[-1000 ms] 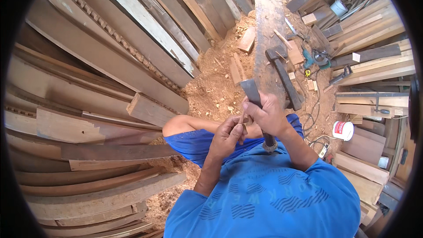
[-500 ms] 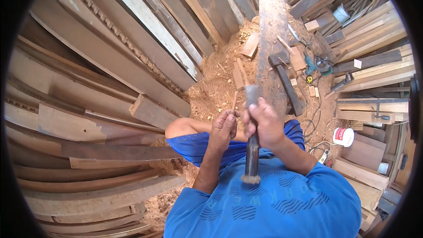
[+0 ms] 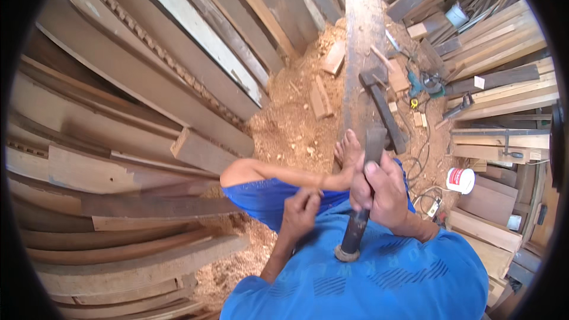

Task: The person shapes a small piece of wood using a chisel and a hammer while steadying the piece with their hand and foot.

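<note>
My right hand (image 3: 382, 192) is wrapped round a wide-bladed chisel (image 3: 354, 231). Its flat metal blade points away from me, and its dark handle, with a worn butt end, slants back against my blue shirt. My left hand (image 3: 301, 212) is closed in a pinch beside my bent knee, over my blue shorts. Whatever its fingers hold is too small or hidden to name. Ahead of my right hand, a dark wooden mallet (image 3: 385, 112) lies on a long plank (image 3: 361, 35). My bare foot (image 3: 348, 149) rests at the plank's near end.
Boards (image 3: 178, 106) lean densely along the left. Wood shavings (image 3: 284, 124) cover the floor, with wood blocks (image 3: 321, 98) on them. To the right are a teal power tool (image 3: 416, 85), a yellow tape measure (image 3: 414, 103), loose cords, a white tub (image 3: 460, 181) and stacked timber (image 3: 492, 104).
My left hand has drawn back toward my lap, and the thin wooden stick it held upright no longer shows. The chisel has shifted right and tilted; my foot has come into sight.
</note>
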Demonstrator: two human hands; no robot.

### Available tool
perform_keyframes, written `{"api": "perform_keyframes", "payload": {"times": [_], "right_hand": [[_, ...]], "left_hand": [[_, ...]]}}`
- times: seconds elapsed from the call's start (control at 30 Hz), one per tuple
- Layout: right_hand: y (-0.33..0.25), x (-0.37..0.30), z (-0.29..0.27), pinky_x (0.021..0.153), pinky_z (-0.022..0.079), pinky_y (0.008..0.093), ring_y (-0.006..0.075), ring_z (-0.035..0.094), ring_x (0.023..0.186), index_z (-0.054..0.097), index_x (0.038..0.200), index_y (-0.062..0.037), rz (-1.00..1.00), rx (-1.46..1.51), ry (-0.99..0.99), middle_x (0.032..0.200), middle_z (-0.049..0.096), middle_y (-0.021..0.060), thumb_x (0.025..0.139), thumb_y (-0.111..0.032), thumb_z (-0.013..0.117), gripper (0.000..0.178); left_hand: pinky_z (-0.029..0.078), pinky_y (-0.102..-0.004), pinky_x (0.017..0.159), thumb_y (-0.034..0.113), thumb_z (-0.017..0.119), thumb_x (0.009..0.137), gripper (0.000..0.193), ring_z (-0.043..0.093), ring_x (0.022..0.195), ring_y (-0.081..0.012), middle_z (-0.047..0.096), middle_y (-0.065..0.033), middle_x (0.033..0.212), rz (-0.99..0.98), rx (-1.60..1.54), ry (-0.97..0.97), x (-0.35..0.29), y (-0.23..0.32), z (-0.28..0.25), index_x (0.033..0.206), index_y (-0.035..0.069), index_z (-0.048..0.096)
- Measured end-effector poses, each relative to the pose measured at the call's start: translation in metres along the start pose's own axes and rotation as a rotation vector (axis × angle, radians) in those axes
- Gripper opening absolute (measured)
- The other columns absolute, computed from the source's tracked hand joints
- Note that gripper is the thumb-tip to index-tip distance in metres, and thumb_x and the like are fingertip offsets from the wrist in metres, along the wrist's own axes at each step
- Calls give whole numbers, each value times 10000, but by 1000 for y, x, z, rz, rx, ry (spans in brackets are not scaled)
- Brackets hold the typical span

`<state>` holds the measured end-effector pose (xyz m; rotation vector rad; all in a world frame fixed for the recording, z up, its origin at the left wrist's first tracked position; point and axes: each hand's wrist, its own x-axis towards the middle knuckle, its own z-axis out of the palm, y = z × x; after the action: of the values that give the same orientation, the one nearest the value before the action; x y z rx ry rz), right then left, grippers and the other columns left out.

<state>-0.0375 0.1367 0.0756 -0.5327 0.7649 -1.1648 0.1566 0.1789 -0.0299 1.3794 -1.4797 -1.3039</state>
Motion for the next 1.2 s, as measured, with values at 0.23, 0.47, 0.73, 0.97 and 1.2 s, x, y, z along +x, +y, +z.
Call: {"api": "perform_keyframes", "payload": {"times": [0.23, 0.47, 0.73, 0.97, 1.2], "right_hand": [[38, 36, 4, 480, 435, 245, 63, 412, 503, 473, 1063, -65, 206, 73, -69, 722, 497, 11, 996, -183, 432, 141], [51, 27, 14, 448, 433, 250, 67, 409, 476, 493, 1013, -55, 383, 97, -140, 690, 493, 11, 1004, -167, 389, 152], [11, -1, 9, 453, 418, 246, 70, 413, 482, 473, 1000, -50, 18, 22, -82, 683, 474, 15, 1005, -197, 401, 164], [1, 32, -27, 491, 430, 257, 77, 495, 548, 517, 1015, -38, -20, -366, 2, 669, 527, 19, 967, -159, 501, 131], [7, 71, -31, 573, 425, 281, 71, 489, 635, 599, 840, -11, -108, -641, -100, 679, 554, 1, 885, -125, 625, 125]], "left_hand": [[391, -189, 496, 201, 420, 1037, 192, 486, 580, -44, 553, 6, 743, -60, -672, 28, 58, 11, -4, 1085, 56, 536], [466, -237, 704, 211, 358, 1052, 301, 547, 797, -81, 593, -25, 881, -1, -356, 66, 62, 16, -4, 1174, 18, 554], [449, -269, 587, 210, 428, 1031, 239, 544, 662, -105, 574, -20, 722, 311, 266, 102, 10, 3, 15, 1080, 24, 569], [358, -217, 472, 273, 433, 1034, 271, 440, 532, -78, 509, -18, 661, -233, -499, 50, 22, 10, 6, 1044, 25, 543], [343, -205, 457, 317, 383, 1047, 319, 439, 528, -72, 510, -13, 686, -132, -833, -285, 48, 25, 21, 1080, 32, 524]]}}
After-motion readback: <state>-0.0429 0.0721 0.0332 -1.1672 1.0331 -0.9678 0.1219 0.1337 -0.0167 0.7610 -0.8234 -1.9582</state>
